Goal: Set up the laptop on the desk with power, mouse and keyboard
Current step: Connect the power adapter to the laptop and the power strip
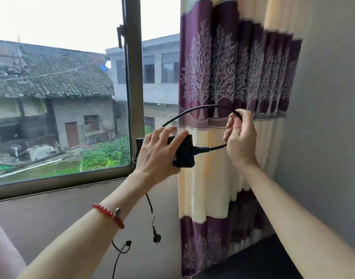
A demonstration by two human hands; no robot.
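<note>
My left hand (160, 152) grips a black laptop power brick (183, 154), held up in front of the window. A black cable (194, 112) leaves the brick's right end and arches in a loop above it. My right hand (240, 137) pinches that loop near its top between thumb and fingers. Below the brick another cable hangs down, ending in a wall plug (156, 237), and a thinner lead with a small round connector (128, 243) dangles beside it. The laptop, mouse and keyboard are out of view.
A large window (132, 97) fills the left, with its sill (62, 190) below. A purple and cream curtain (222, 77) hangs right of centre against a grey wall (329, 117). A dark surface (257, 264) shows at the bottom right.
</note>
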